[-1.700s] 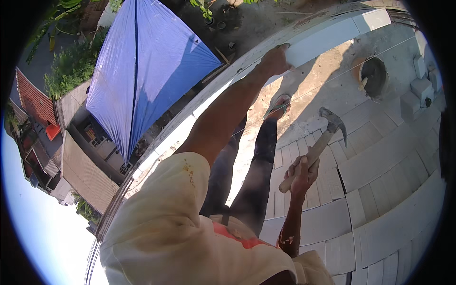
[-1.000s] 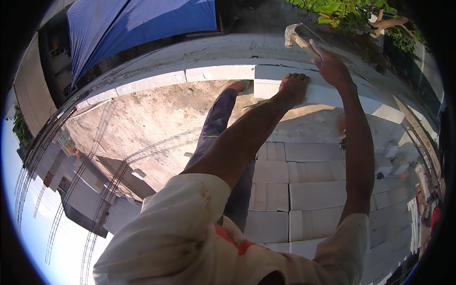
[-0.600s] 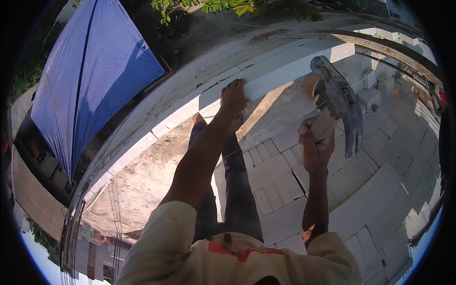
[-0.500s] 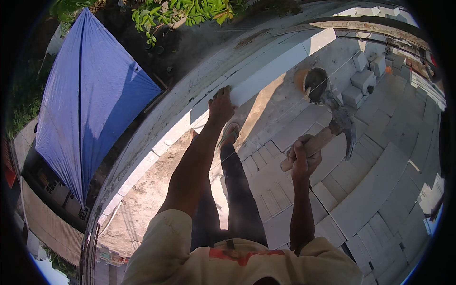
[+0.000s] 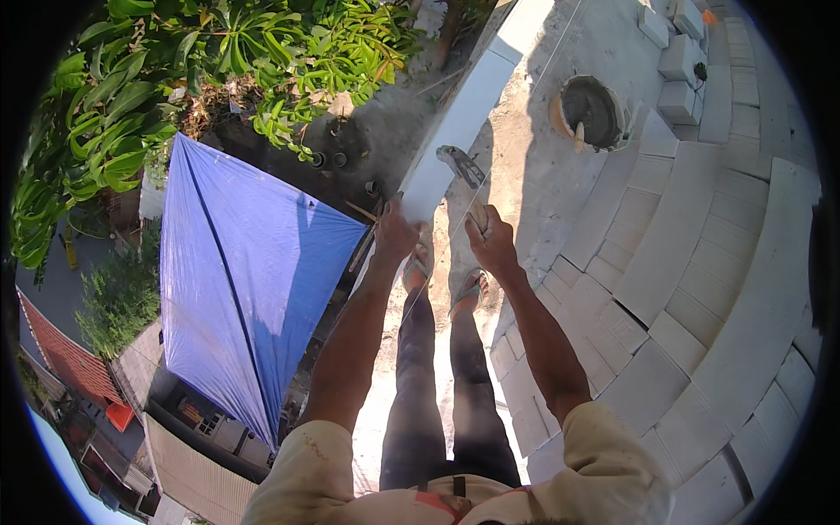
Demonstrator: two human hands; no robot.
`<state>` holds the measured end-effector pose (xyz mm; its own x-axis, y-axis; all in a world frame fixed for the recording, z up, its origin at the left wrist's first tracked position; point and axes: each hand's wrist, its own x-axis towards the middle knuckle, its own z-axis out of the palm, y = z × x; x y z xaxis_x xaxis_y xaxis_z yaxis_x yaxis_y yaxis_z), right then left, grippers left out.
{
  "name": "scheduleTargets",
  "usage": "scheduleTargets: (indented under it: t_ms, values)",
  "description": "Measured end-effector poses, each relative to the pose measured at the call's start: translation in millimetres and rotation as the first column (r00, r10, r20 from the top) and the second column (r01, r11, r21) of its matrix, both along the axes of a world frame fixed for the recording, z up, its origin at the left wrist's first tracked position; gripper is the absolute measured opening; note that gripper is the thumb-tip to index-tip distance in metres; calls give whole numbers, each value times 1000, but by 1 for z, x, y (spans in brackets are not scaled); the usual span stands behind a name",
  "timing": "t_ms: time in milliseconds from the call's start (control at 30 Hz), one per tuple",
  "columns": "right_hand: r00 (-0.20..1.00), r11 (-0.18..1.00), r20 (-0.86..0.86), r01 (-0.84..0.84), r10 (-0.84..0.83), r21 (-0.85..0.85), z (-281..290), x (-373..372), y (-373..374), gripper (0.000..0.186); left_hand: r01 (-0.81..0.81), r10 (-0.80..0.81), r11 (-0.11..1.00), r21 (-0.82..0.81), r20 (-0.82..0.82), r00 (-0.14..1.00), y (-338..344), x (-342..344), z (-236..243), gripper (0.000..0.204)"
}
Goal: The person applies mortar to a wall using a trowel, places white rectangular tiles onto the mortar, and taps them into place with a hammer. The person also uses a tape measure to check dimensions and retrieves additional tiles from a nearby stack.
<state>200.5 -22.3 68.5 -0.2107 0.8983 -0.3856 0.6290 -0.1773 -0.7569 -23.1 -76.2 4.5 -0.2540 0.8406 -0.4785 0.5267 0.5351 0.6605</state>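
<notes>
My right hand (image 5: 492,241) is closed round the wooden handle of a hammer (image 5: 461,166). The hammer's grey metal head is over the inner edge of a long white block (image 5: 464,127) in the wall. At the block's near end, my left hand (image 5: 398,234) has its fingers curled over the edge; they are slightly blurred. A thin taut string (image 5: 547,66) runs along the inner side of the wall and passes between my two hands.
A round bucket (image 5: 560,114) of grey mortar stands ahead to the right. White blocks (image 5: 678,57) lie beyond it, and many pale blocks (image 5: 674,254) cover the right side. Left of the wall are a blue tarp (image 5: 236,262), below wall level, and leafy branches (image 5: 236,52).
The hammer has swung from the right across to the wall block, with my right hand moving left. My left hand stays at the block. The view has turned, showing more foliage.
</notes>
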Motion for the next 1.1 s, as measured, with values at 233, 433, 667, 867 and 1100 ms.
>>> scheduleTargets:
  t_ms: [233,433,667,867,1100]
  values:
    - [971,980,158,-192,181,55,-9,35,16,31,1,-2,1000,-20,-11,1000,3,2,5,82]
    - [948,969,219,-244,230,39,-12,48,30,36,17,-17,1000,-3,7,1000,9,4,7,81]
    - [961,964,124,-256,246,71,-10,49,26,35,26,-26,1000,2,-5,1000,3,7,12,79]
    - [948,950,152,-297,280,99,2,44,28,34,8,-9,1000,-19,-27,1000,1,2,14,78]
    - [912,940,240,-340,334,-19,1,42,30,37,23,-22,999,23,-33,999,4,0,9,80]
